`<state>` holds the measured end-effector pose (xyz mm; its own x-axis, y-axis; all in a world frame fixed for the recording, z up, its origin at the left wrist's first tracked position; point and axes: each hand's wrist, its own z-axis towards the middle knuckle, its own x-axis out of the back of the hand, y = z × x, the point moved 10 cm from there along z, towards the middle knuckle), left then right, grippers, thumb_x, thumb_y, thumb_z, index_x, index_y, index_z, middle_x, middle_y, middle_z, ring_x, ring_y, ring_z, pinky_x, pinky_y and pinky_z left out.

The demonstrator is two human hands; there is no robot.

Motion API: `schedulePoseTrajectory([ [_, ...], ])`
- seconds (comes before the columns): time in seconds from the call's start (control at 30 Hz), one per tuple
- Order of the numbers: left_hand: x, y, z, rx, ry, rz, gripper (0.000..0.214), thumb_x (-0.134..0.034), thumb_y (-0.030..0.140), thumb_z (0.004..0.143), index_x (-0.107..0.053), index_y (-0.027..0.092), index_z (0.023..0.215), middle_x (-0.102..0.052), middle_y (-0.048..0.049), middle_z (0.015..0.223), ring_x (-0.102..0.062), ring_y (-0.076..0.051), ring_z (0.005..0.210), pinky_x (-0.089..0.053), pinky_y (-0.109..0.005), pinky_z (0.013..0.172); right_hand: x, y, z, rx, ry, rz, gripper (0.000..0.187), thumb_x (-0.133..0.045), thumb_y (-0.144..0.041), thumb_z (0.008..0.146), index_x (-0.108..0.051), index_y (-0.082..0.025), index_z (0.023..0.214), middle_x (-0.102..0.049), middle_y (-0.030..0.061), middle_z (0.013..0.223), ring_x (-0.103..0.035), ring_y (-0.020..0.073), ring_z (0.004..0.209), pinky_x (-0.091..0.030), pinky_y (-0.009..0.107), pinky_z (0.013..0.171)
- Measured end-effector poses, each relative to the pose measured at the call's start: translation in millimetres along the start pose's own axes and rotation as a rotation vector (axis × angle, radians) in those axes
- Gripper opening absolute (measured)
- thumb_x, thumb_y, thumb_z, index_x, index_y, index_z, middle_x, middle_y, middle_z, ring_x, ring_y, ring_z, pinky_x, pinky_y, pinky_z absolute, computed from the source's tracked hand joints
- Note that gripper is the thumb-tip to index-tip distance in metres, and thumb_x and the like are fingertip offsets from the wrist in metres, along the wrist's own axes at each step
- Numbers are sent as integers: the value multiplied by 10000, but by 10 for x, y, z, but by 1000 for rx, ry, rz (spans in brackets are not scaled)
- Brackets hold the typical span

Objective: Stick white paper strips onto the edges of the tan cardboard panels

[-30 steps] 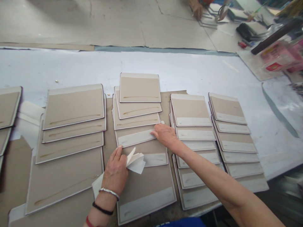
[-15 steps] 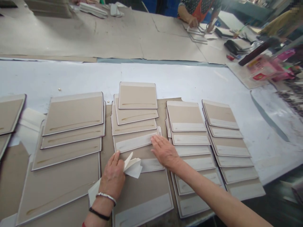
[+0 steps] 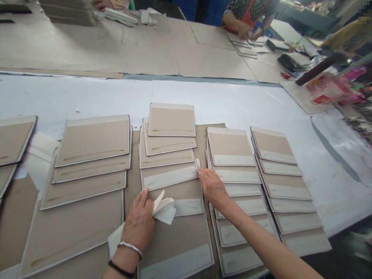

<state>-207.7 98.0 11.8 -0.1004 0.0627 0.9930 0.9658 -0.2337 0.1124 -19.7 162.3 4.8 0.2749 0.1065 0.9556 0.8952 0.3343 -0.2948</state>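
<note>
Several overlapping stacks of tan cardboard panels with white edging lie on the white table. My left hand rests on the middle stack, fingers closed around folded white paper strips, its fingertips at the left end of a white strip on one panel. My right hand lies flat, fingers stretched, touching the right end of that same white strip. It sits between the middle stack and the stack to its right.
More panel stacks lie at the left and right. Beyond the white table is a cardboard-covered surface where other people's hands handle similar pieces. Pink packages and dark items sit at the far right.
My right hand slid right along the white strip to its right end. My left hand stayed put with the paper strips. The view tilted up a little.
</note>
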Motion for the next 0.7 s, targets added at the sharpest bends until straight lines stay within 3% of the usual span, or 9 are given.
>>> schedulePoseTrajectory([
  [0.17, -16, -17, -7, 18, -9, -5, 240, -417, -55, 657, -522, 157, 614, -581, -193, 1135, -521, -294, 1089, -468, -373, 913, -6, 67, 200, -58, -19, -13, 284, -335, -162, 911, -582, -135, 1046, -611, 105, 973, -509, 203, 977, -412, 336, 875],
  [0.3, -17, -21, -5, 31, -13, -10, 252, -413, -61, 652, -521, 165, 615, -583, -176, 1141, -516, -283, 1097, -463, -369, 920, 87, 9, 308, -68, 37, -47, 278, -367, -197, 901, -596, -139, 1048, -612, 113, 979, -514, 216, 964, -422, 348, 866],
  [0.43, -27, -36, -16, 54, 2, -51, 262, -409, -70, 629, -533, 160, 615, -587, -184, 1138, -517, -286, 1098, -462, -372, 916, 21, -330, 217, 188, 22, -15, 313, -390, -222, 894, -564, -152, 1145, -594, 117, 1117, -490, 212, 1076, -396, 355, 928],
  [0.5, -14, -85, -19, 75, 15, -132, 274, -405, -71, 611, -538, 168, 610, -590, -167, 1143, -509, -274, 1115, -455, -376, 922, -46, -374, 153, 256, -8, -1, 300, -403, -195, 885, -571, -162, 1131, -593, 111, 1139, -491, 204, 1090, -395, 355, 930],
  [0.6, 7, -328, 5, 211, -13, -356, 267, -430, -10, 631, -595, 181, 716, -645, -115, 1046, -580, -242, 1010, -494, -360, 837, -13, -102, 212, 82, 30, 1, 271, -372, -170, 893, -604, -153, 1031, -631, 107, 1037, -531, 195, 1011, -414, 344, 891],
  [0.7, -18, -776, 35, 541, -112, -515, 175, -461, 158, 708, -619, 190, 776, -681, -76, 757, -641, -241, 719, -503, -327, 625, 47, 155, 396, -109, 26, 4, 259, -362, -184, 897, -598, -142, 996, -633, 106, 976, -541, 200, 961, -420, 329, 854],
])
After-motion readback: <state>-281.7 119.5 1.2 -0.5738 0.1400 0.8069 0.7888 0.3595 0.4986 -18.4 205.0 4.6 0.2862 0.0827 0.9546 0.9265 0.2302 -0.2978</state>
